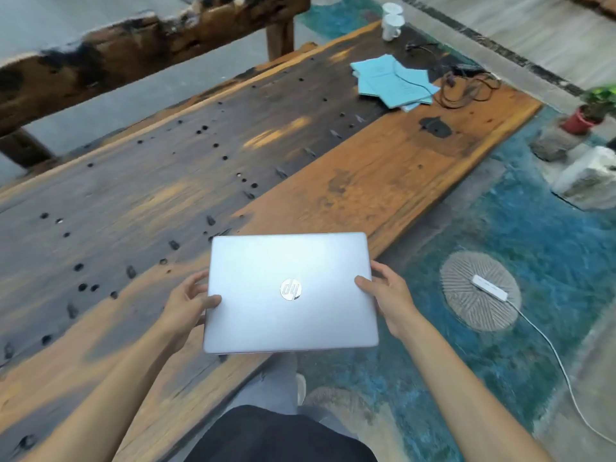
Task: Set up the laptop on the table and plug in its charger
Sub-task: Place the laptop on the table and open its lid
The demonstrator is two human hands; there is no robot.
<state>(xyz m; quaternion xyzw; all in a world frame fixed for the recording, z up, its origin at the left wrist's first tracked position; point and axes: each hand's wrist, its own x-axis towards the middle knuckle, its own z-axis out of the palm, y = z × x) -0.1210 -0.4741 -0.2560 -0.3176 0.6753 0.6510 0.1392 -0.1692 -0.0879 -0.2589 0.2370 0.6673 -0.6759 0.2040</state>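
A closed silver laptop (290, 291) with a round logo on its lid hangs over the near edge of the long wooden table (200, 181). My left hand (190, 305) grips its left edge, thumb on the lid. My right hand (386, 295) grips its right edge the same way. A black charger with its coiled cable (466, 85) lies at the table's far right end. A white power strip (490, 287) with a white cord rests on a round stone on the floor to the right.
Blue booklets (393, 81) lie beside the charger cable, and two white cups (391, 23) stand at the far corner. A wooden bench (133, 51) runs behind the table. A potted plant (590, 111) and rocks (590, 178) sit on the blue floor (533, 221) at right.
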